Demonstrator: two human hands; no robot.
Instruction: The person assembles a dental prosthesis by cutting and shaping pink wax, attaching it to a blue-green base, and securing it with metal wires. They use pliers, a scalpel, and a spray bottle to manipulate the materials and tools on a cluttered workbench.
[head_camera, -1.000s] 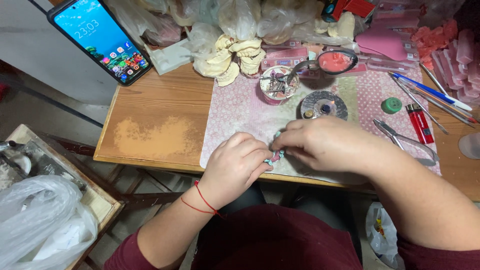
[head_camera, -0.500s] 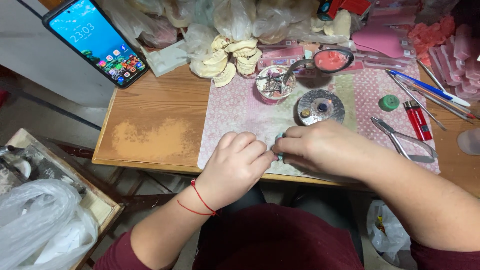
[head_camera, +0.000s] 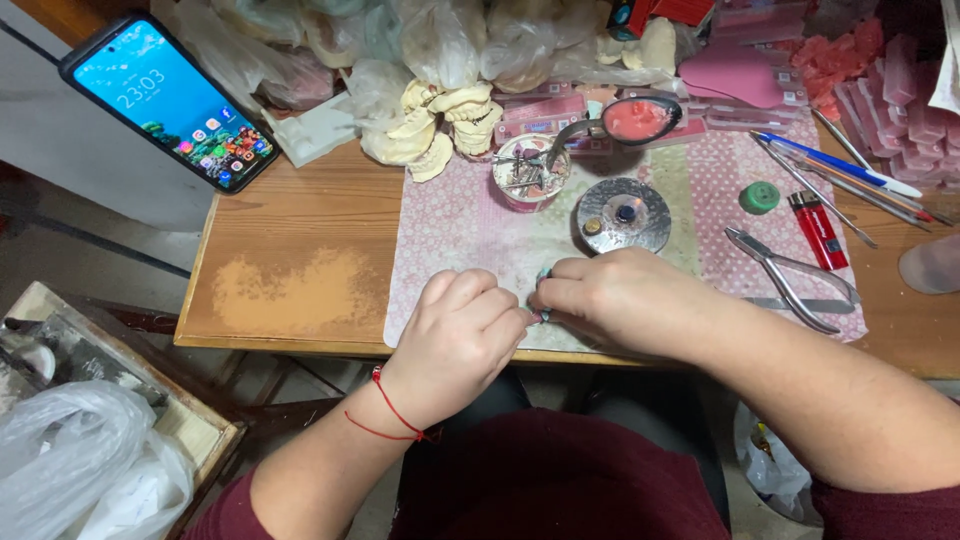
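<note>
I see left hand (head_camera: 458, 335) & right hand (head_camera: 610, 300) pinching a tiny teal piece (head_camera: 543, 294) together, just below round metal dish (head_camera: 623, 214) on dotted mat (head_camera: 470, 230).

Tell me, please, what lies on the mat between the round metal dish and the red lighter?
In the head view, a small green round cap lies on the patterned mat between the round metal dish and the red lighter, nearer the lighter.

Wooden table (head_camera: 300, 240), patterned pink mat (head_camera: 470, 225), phone (head_camera: 170, 100), pliers (head_camera: 790, 275), lighter (head_camera: 818, 215)
</note>
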